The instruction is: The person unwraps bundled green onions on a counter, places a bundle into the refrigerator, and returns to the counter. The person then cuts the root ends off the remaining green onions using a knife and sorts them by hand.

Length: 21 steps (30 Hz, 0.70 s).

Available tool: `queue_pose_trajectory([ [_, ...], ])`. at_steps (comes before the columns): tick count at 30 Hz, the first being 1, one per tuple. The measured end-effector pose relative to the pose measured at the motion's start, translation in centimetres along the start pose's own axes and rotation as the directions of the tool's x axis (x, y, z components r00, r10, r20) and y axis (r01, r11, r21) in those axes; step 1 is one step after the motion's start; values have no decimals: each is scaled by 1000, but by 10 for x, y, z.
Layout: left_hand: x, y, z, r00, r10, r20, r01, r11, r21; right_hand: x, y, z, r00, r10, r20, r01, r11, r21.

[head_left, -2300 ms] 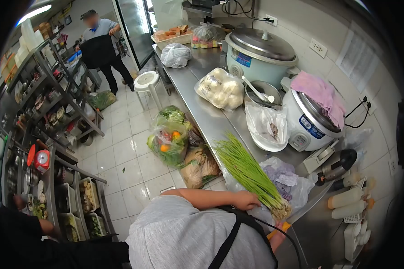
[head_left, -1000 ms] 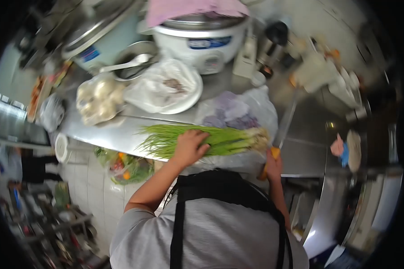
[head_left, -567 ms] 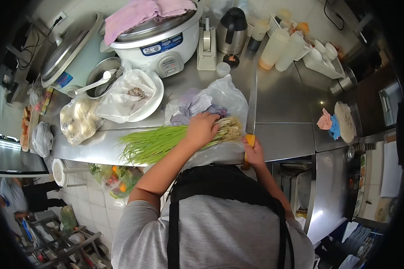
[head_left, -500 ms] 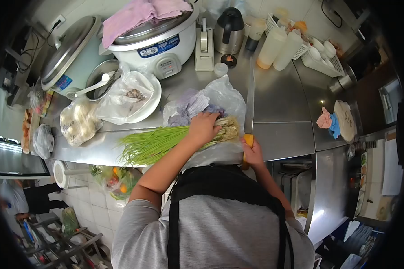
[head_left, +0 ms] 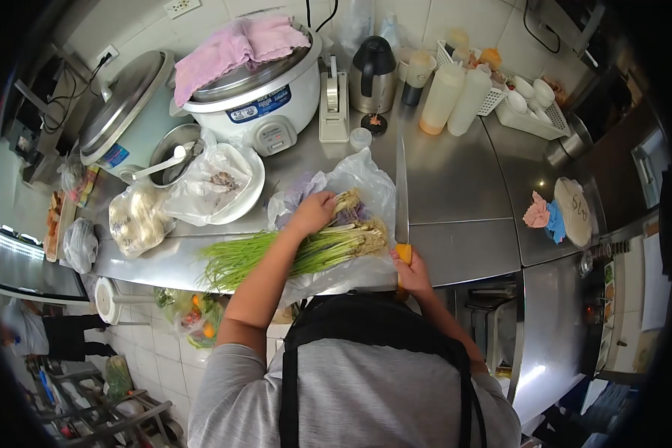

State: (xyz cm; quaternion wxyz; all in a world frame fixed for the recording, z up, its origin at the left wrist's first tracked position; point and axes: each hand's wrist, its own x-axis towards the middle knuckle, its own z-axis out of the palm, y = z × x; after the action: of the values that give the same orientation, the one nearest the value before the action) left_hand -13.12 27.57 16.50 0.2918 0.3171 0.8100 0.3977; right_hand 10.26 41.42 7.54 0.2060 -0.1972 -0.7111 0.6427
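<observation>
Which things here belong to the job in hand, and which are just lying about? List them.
Job in hand, apparently:
green onions, with the left hand on them
knife, in the right hand
plastic bag, partly beneath the green onions

Lying about, apparently:
rice cooker
pink cloth
jug
squeeze bottles

L grip [head_left: 313, 213] now holds some scallion roots [head_left: 347, 200] apart fr. main bunch [head_left: 325, 250].

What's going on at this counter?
A person is handling green onions on a steel counter. Their left hand grasps some stalks near the root end. Their right hand grips a yellow-handled knife, its blade pointing away from them and clear of the roots. The bunch lies partly on clear plastic.
</observation>
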Motion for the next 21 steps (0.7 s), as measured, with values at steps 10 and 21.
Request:
queue_pose_trajectory([
  [10, -50, 72, -97, 976, 123, -179, -93, 981, 170, -1, -21, -2, 991, 108, 78, -112, 992, 52],
  [21, 25, 3, -5, 996, 83, -22, -70, 937, 343, 9, -66, -25, 973, 31, 230, 45, 947, -319],
])
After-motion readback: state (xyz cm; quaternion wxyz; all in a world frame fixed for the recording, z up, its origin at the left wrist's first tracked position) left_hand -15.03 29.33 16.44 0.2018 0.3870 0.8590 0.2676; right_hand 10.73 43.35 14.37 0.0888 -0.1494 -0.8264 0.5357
